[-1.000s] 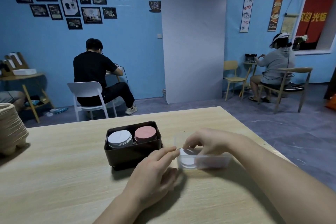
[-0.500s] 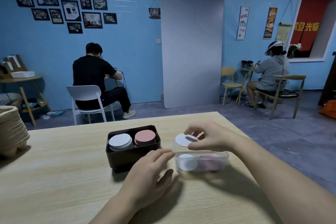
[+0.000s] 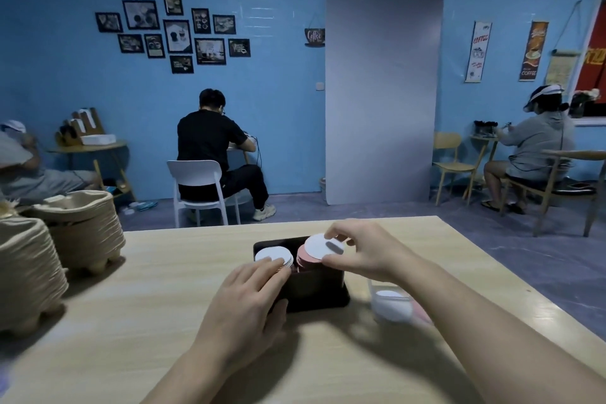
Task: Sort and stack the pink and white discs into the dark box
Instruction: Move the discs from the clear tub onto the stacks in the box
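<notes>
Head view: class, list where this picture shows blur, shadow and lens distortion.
Head view: the clear tub and the person at the left edge are smeared. Head view: a soft shadow lies on the table under the left hand, and a finger's shadow marks the white disc that the right hand holds. Head view: the wide lens skews the grey panel.

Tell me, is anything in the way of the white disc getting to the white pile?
Yes. Fingers of the left hand lie on the white pile. The right hand holds the disc over the pink pile beside it.
</notes>
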Motion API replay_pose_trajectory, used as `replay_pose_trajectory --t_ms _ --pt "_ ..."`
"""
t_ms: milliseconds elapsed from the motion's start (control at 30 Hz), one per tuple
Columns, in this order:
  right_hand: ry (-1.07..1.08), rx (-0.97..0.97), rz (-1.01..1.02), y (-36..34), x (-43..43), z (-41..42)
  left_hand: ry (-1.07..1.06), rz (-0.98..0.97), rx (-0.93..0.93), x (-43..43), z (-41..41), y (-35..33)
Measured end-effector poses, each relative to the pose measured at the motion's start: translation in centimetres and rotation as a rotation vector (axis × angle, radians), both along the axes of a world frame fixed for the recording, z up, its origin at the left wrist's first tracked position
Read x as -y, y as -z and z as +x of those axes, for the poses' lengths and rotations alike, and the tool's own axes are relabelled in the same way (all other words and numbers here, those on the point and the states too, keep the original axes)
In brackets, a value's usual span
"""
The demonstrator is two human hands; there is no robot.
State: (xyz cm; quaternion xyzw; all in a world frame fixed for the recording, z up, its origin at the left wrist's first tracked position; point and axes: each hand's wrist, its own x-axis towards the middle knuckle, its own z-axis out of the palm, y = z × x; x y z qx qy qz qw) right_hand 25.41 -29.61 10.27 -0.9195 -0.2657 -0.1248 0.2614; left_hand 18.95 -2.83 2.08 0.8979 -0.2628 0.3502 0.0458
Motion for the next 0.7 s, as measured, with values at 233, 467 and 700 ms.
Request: replay_pose_trajectory --t_ms 233,467,700 --pt "0.02 0.017 -0.1 0.5 -6.2 2.1 0.003 -0.068 -0.051 -1.7 0.2 2.4" --pt "0.011 -0.009 -0.133 1.5 -10.0 3.3 0.02 -0.144 -0.059 -2.0 -0.4 2.1" --pt "0.02 -0.005 -0.172 2.1 -10.4 3.6 0.01 -0.18 -0.087 -1.7 -0.6 2.0"
